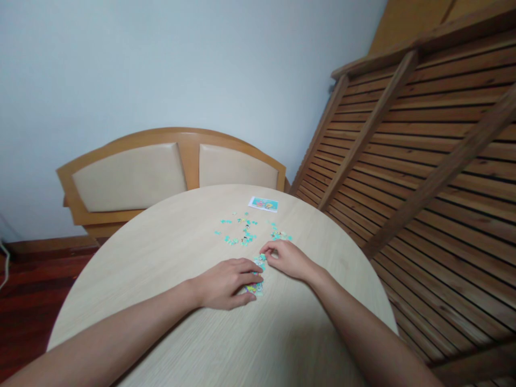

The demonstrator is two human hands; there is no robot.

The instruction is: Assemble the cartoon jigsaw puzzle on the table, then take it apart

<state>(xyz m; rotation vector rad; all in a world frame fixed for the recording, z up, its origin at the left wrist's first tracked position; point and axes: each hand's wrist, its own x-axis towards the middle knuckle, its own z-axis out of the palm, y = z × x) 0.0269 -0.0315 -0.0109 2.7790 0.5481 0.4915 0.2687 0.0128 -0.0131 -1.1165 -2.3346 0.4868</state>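
Note:
A partly joined jigsaw puzzle point(255, 289) in teal, yellow and purple lies on the round table. My left hand point(228, 282) rests palm down over its left side, fingers apart, covering much of it. At the puzzle's far end, my right hand point(284, 258) has thumb and forefinger pinched on a small teal puzzle piece point(263, 257). Whether that piece is locked into its neighbours is too small to tell. Loose puzzle pieces point(245, 236) are scattered beyond my hands, and a smaller group of pieces point(280, 235) lies just past my right hand.
A picture card point(264, 204) with a teal background lies near the far side of the pale wooden table point(169, 242). Behind it stands a headboard point(187, 156) with cream panels against the wall. A slatted wooden frame point(387, 150) leans close along the right.

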